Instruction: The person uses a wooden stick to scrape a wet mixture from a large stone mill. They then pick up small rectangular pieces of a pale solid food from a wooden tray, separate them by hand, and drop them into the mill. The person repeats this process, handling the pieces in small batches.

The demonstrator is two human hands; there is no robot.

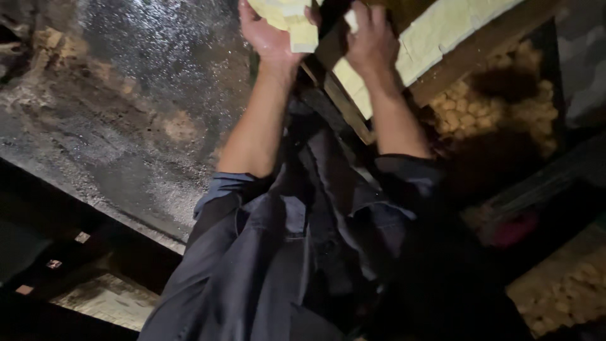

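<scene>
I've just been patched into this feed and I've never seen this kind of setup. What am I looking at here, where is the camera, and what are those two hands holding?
There is no machine: a person works with two bare hands, and the single camera sits on their head, looking down along the arms. The dark blue rolled-up sleeves belong to that person. The left hand grips a pale yellow block, fingers curled round it. The right hand is closed on a small pale piece at the top edge; what it is cannot be told. Under the hands runs a wooden beam with a pale yellow strip along it. To the left lies a wet, glistening dark surface; to the right, heaps of small tan lumps.
</scene>
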